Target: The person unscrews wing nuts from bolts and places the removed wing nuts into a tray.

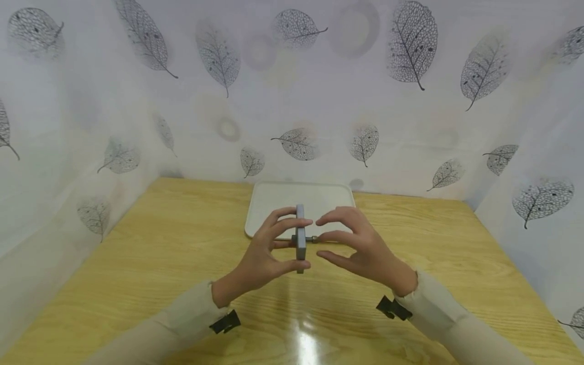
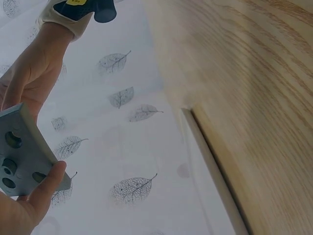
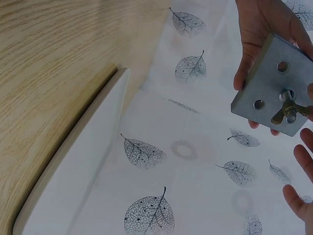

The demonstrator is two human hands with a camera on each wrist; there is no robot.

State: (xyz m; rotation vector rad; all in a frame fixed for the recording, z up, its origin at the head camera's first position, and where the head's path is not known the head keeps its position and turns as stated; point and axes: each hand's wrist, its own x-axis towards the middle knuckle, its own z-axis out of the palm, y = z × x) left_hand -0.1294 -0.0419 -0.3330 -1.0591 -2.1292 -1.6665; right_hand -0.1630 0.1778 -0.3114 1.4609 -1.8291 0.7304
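A grey metal plate (image 1: 300, 246) with several round holes stands on edge, held up above the table in my left hand (image 1: 257, 256). Fingers grip its upper edge and the thumb its lower one. Through one hole runs a bolt (image 2: 9, 166), its head on the left face. On the opposite face a brass wing nut (image 3: 279, 116) sits on the bolt's threaded end, a little out from the plate. Beside it is my right hand (image 1: 367, 248), fingers bent and spread apart. One fingertip seems to touch a wing of the nut; the thumb stays apart.
Behind the hands a white tray (image 1: 274, 195) lies at the back of the wooden table (image 1: 191, 218). White cloth (image 1: 315, 101) printed with dark leaves encloses the back and sides. Black buckled straps (image 1: 225, 321) are on both wrists.
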